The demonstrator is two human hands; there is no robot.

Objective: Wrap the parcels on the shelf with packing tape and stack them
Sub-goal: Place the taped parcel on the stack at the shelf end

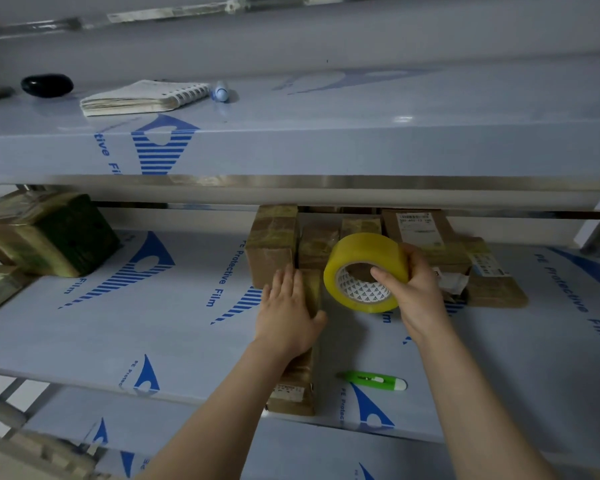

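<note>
My right hand [418, 289] grips a roll of yellowish packing tape [368, 268], thumb through its core, above the middle shelf [153, 327]. My left hand [290, 313] lies flat with straight fingers on top of a long brown parcel [297, 379] that runs from the shelf's front edge towards the back. Behind it stand several brown taped parcels [272, 244], and a flat parcel with a white label [420, 230] lies further right. My left forearm hides the middle of the long parcel.
A green and white utility knife [374, 380] lies near the front edge, right of the long parcel. Taped dark parcels [45, 233] are stacked at the left end. The upper shelf carries a spiral notebook [142, 97], a black object [47, 85] and a small bottle [221, 91].
</note>
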